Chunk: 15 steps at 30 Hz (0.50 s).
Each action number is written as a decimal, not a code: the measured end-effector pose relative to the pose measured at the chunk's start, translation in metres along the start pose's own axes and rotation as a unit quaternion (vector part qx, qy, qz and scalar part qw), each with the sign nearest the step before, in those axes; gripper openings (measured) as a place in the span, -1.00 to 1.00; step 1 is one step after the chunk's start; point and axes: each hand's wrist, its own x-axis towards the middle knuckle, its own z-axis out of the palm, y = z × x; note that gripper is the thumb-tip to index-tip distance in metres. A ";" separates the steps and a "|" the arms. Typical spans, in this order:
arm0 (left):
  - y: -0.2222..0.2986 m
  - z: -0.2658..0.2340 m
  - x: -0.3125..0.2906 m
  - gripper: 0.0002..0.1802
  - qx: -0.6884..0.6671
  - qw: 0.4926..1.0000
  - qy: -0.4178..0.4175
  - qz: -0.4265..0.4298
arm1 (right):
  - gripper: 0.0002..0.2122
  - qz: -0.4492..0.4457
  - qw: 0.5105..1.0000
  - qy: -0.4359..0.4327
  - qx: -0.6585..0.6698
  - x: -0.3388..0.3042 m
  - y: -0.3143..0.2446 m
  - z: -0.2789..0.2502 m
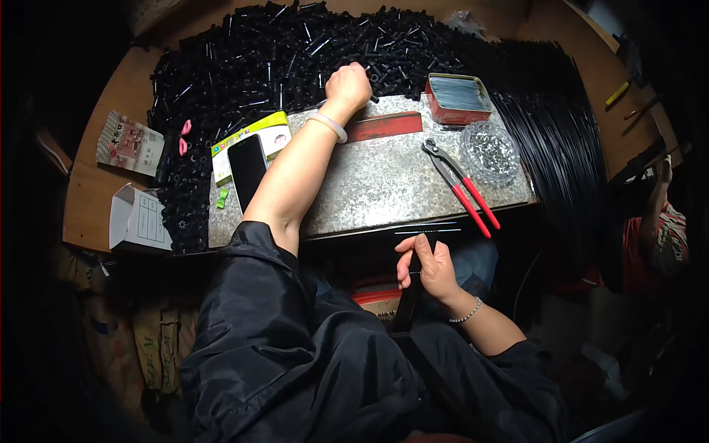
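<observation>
My left hand (348, 86) reaches to the near edge of a large heap of small black tube-like parts (258, 55), its fingers curled in among them. What it grips, if anything, is hidden. A pale bangle (329, 125) circles that wrist. Just off the front edge of the worktop, my right hand (434, 269) pinches between thumb and fingers what looks like a thin, shiny dark rod (428, 231), lying roughly crosswise. Above the right hand lie end-cutting pliers with red handles (461, 188), jaws pointing away, handles overhanging the edge.
A speckled grey board (362, 181) bears a red bar (384, 127), phone (248, 166), yellow-green box (277, 125) and green bow (222, 198). To the right stand a red tin of thin rods (458, 114), a clear bowl of small pieces (490, 151) and long black strands (554, 118). Left: white open carton (140, 218).
</observation>
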 end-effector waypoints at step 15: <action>-0.053 -0.072 -0.258 -0.78 -0.698 0.700 -0.134 -0.061 | -0.71 -0.046 0.998 -0.035 -0.005 -0.018 0.018 0.026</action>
